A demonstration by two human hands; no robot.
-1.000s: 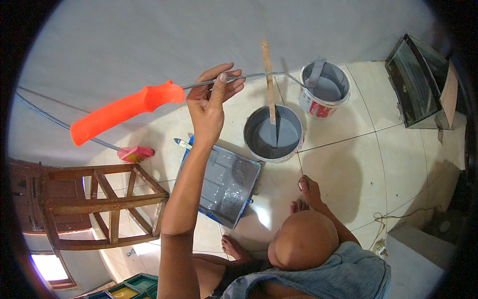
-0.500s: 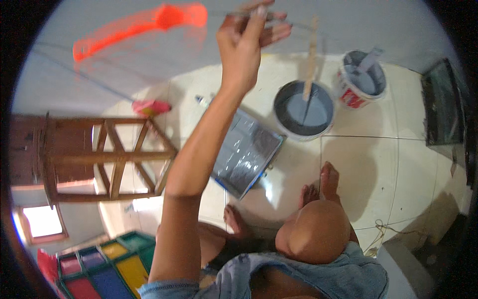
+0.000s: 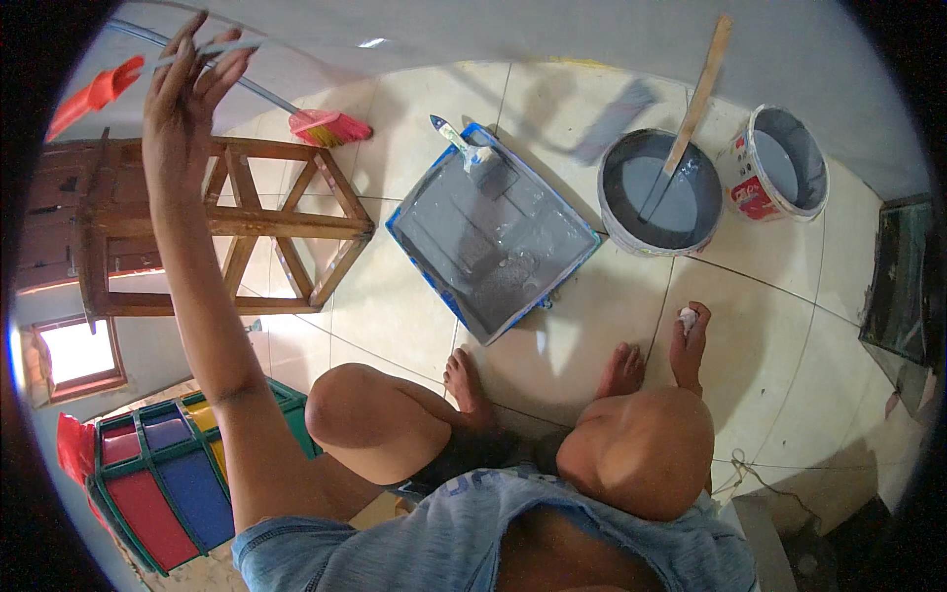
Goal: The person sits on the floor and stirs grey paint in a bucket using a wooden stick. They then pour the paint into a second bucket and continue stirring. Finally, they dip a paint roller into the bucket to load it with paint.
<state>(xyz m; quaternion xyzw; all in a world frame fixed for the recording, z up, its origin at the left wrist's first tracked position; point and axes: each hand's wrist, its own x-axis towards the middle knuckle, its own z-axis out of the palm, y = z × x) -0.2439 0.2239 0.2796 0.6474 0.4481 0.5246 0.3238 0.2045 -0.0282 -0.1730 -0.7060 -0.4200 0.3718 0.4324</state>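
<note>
My left hand [image 3: 187, 99] is raised at the upper left, its fingers closed round the thin metal rod of a paint roller. The roller's orange handle [image 3: 104, 97] sticks out to the left of the hand. A blurred grey roller head [image 3: 617, 120] hangs in front of the wall near a large bucket, seemingly at the rod's other end. Below it, a blue-rimmed paint tray [image 3: 414, 261] with grey paint stands on the floor. A paintbrush [image 3: 456, 138] lies over the tray's far corner. My right hand is out of the picture.
Grey paint fills the large bucket [image 3: 610, 222], where a wooden stick [image 3: 702, 94] leans. Beside it stands a smaller white-and-red bucket [image 3: 755, 187]. A wooden stool [image 3: 286, 225] lies at left, near a pink broom [image 3: 330, 128]. A glass tank [image 3: 900, 286] stands at right. Grey wall [image 3: 444, 30] runs behind.
My left hand has swung left with the paint roller, and its orange handle now reaches the picture's left side. The grey roller head has shifted from the small bucket to the large one's left.
</note>
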